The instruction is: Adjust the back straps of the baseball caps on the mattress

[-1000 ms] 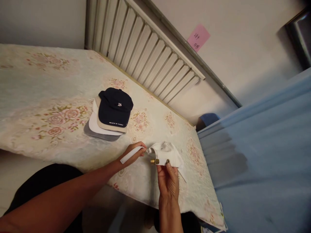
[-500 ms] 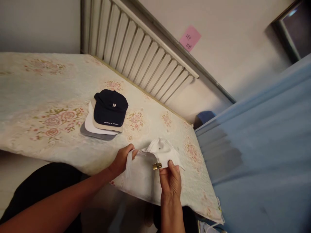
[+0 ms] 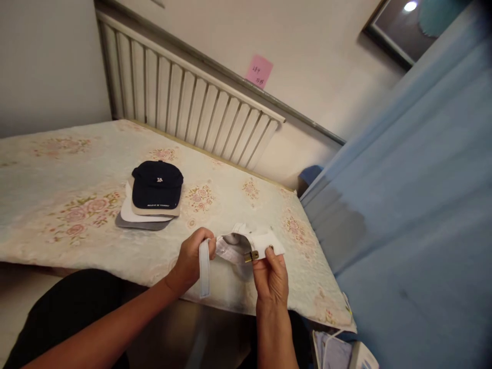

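Observation:
Between my hands is a white cap [image 3: 265, 240], its back opening facing me above the table's front edge. My left hand [image 3: 192, 256] is closed on the cap's strap [image 3: 204, 269], whose loose end hangs down below the fingers. On the other side, my right hand [image 3: 272, 277] pinches the cap's fabric, thumb on top, right beside a brass-coloured buckle [image 3: 251, 256]. The strap and the buckle are apart. To the left lies a stack of caps, a navy one [image 3: 158, 185] with white lettering on top, with beige, white and grey brims [image 3: 144, 224] showing below.
A flower-patterned cloth [image 3: 226, 205] covers the table. Behind it a white radiator [image 3: 188, 100] runs along the wall, with a pink note [image 3: 259, 72] above. A blue curtain [image 3: 395, 215] hangs at the right edge. A white box-like object [image 3: 363, 356] stands low at the right.
The white cap has tipped so that its inside shows more in the back opening. Both hands keep their hold. The camera view has shifted and turned slightly.

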The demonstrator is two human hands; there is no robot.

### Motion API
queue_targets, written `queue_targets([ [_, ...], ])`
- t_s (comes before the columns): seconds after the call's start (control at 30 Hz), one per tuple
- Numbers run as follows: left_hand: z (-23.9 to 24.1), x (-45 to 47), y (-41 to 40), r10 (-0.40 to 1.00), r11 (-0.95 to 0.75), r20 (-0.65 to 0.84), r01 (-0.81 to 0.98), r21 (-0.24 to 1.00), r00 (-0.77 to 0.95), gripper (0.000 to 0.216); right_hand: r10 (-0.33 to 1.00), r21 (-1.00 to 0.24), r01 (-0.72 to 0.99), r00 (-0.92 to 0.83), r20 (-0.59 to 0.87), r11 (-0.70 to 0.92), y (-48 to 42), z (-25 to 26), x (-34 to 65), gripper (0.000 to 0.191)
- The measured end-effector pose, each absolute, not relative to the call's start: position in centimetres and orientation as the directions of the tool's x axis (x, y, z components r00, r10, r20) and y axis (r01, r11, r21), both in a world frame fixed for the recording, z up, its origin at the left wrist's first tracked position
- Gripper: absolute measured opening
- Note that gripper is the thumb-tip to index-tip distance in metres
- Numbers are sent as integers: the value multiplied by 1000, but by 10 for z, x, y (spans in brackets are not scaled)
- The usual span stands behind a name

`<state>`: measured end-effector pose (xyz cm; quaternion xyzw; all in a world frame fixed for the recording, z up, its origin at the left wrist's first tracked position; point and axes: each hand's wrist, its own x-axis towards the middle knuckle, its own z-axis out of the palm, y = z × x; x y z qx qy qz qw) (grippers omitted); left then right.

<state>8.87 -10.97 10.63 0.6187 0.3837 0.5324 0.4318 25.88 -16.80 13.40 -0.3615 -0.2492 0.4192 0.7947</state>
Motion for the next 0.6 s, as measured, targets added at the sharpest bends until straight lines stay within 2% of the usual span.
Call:
queue_targets([
  [0.3,109,117,-127,943,-299,295,6,954,156,5,841,-810,-460,536,72,363,-183,141,292,49],
  [0.43,105,125,-125,944,-296,272,115,948,185,8,856,-778,-538,517,-2,323,-179,125,300,40],
  [0.6,93,125,-117,916,-391,330,318,864,230,5,890,-750,-597,454,-25,284,-170,111,302,38],
])
